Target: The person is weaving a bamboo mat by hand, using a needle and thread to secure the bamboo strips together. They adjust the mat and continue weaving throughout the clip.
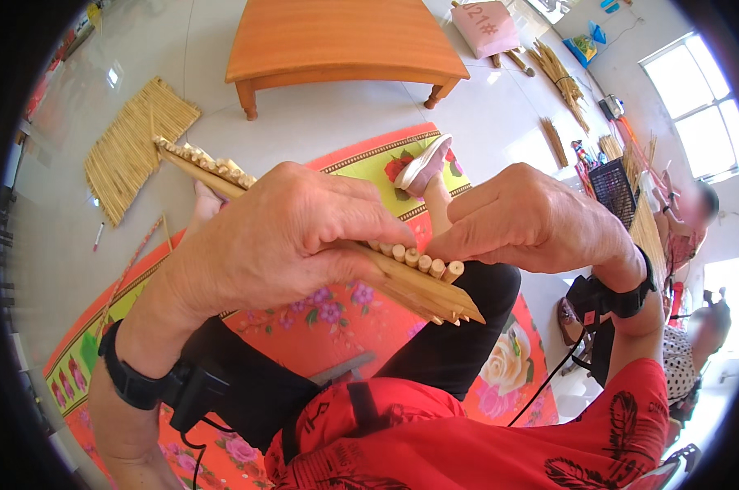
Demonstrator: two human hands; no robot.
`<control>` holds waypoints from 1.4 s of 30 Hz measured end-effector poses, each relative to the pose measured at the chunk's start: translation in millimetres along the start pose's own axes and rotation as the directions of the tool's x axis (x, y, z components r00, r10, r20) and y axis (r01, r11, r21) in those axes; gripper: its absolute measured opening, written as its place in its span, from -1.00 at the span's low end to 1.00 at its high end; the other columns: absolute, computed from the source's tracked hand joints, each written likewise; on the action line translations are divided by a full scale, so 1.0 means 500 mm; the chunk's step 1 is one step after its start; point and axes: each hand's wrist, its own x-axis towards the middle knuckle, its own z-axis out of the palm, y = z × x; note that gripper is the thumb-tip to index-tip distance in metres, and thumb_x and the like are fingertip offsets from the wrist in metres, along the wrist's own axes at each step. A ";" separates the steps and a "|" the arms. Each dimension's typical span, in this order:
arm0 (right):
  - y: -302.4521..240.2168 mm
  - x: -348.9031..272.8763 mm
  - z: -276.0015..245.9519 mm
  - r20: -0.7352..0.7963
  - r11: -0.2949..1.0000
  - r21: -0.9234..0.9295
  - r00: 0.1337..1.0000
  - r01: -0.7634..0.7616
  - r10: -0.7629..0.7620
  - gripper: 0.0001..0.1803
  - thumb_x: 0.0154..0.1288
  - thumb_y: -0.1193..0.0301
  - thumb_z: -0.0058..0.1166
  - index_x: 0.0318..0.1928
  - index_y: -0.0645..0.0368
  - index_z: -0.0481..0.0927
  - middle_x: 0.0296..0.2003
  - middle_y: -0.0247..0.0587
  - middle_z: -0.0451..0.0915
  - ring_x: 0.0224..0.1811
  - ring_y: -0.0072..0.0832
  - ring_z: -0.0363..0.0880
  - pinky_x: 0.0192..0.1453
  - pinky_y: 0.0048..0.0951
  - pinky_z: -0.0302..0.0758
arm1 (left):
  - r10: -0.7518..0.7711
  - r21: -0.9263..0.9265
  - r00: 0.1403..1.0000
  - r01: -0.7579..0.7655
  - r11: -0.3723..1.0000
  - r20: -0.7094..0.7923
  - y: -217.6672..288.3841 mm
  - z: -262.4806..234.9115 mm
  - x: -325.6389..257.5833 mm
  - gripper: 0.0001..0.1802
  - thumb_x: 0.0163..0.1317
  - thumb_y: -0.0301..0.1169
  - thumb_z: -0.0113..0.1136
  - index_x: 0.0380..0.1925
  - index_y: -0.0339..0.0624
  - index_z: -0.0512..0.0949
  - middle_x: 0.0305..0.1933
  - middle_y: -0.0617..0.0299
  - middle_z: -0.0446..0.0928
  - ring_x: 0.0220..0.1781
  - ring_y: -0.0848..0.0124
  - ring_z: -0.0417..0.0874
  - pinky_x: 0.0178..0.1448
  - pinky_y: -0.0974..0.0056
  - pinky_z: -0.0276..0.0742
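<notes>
My left hand point(283, 237) is closed around a long pale bamboo strip point(414, 287) that slants across in front of me. Along its upper edge runs a row of short round sticks point(425, 263), their cut ends facing me. The strip's near right end looks split into points, and its far end sticks out beyond my left wrist. My right hand point(520, 216) pinches with thumb and fingers just above the row's right part. Whatever lies between those fingertips is hidden.
A red floral mat point(328, 306) lies under my legs. Ahead stands a low wooden table point(337, 41). A slatted stick mat point(136, 147) rests on the floor at left; stick bundles point(559, 82), a black basket point(613, 189) and other people point(686, 216) are at right.
</notes>
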 end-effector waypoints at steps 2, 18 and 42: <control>-0.011 0.011 -0.007 0.020 0.989 -0.140 0.999 0.039 -0.036 -0.82 0.34 0.52 0.27 -0.07 0.26 0.73 -0.26 -0.07 0.73 -0.19 -0.12 0.73 -0.11 -0.22 0.61 | 0.027 0.044 1.000 -0.026 0.999 -0.014 0.000 0.000 -0.002 -0.63 0.12 -0.49 0.45 -0.02 -0.23 0.71 -0.27 0.03 0.68 -0.24 0.04 0.72 -0.16 0.10 0.61; 0.034 0.006 0.020 0.024 0.941 0.320 0.993 -0.114 0.113 -0.84 0.47 0.50 0.20 -0.04 0.29 0.71 -0.18 -0.12 0.75 -0.10 -0.30 0.73 0.00 -0.34 0.60 | 0.147 0.162 0.986 -0.134 0.978 -0.075 -0.007 0.013 -0.003 -0.67 0.09 -0.41 0.52 -0.12 -0.22 0.73 -0.23 0.12 0.73 -0.17 0.12 0.77 -0.07 0.15 0.69; 0.019 -0.010 0.057 -0.094 0.978 0.172 0.986 -0.117 0.135 -0.85 0.40 0.61 0.13 -0.05 0.27 0.62 -0.19 -0.10 0.69 -0.10 -0.11 0.70 -0.03 -0.23 0.59 | 0.093 0.196 0.986 -0.066 0.978 -0.135 0.000 0.028 0.000 -0.64 0.07 -0.35 0.51 -0.12 -0.17 0.69 -0.26 0.17 0.71 -0.24 0.12 0.73 -0.11 0.16 0.65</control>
